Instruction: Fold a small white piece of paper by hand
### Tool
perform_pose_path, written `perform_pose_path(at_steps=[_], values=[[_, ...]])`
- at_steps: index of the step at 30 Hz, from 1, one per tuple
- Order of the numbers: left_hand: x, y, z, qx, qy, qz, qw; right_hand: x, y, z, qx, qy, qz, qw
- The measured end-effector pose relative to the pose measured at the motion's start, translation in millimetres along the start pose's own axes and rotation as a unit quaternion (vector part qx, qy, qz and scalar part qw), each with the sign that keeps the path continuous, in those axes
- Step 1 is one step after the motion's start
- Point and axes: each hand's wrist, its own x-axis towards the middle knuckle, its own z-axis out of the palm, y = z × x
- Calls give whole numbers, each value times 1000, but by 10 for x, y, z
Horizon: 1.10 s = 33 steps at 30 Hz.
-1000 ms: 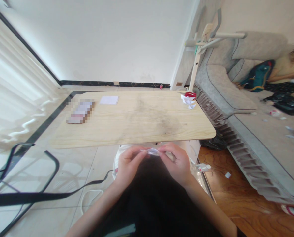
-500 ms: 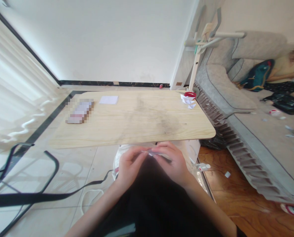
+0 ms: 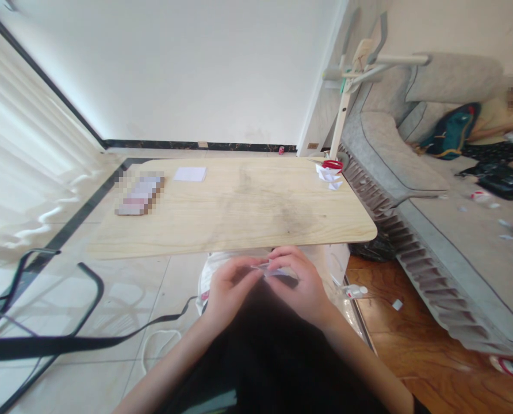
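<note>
Between my two hands, just in front of the table's near edge, is a small piece of folded white paper. My left hand pinches its left side between thumb and fingers. My right hand grips the other side, thumb below and fingers over the top. Much of the paper is covered by my fingers, so its exact folded shape cannot be made out. At the table's far right corner lie several folded white paper pieces, beside a red-rimmed object.
The pale wooden table bears a stack of white paper and a blurred-out box-like object on its left. A grey sofa with a seated person stands at right. Black metal bars stand at lower left.
The paper has turned slightly between my fingers, and more of it shows beneath my right hand's fingers. Both hands stay at nearly the same place. The table's things have not moved.
</note>
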Motion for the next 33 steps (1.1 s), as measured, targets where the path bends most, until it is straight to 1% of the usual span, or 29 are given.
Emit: perform_pose_path(at_steps=[4,10,17,21,23,27,30,33], values=[[-8,-10,6,-1,2,5,1000,-9,1,-2,-3,5,0,1000],[-18,-18,16,3,1,38,999,-12,11,-4,-16,-8,-2,1000],[-7,-24,42,-19,7,-8,1000,-23,27,17,-44,1,-20,999],[8,-17,70,-39,34,-25,998,-46,48,54,-79,36,-40,995],[16,-4,84,-45,40,-29,998,-58,65,69,-111,41,-55,991],[18,16,96,-35,40,-23,998,-74,97,85,-169,31,-80,982],[11,17,90,-22,38,-17,999,-72,106,85,-185,31,-89,978],[5,13,77,-18,36,-20,999,-64,101,83,-187,25,-82,979]])
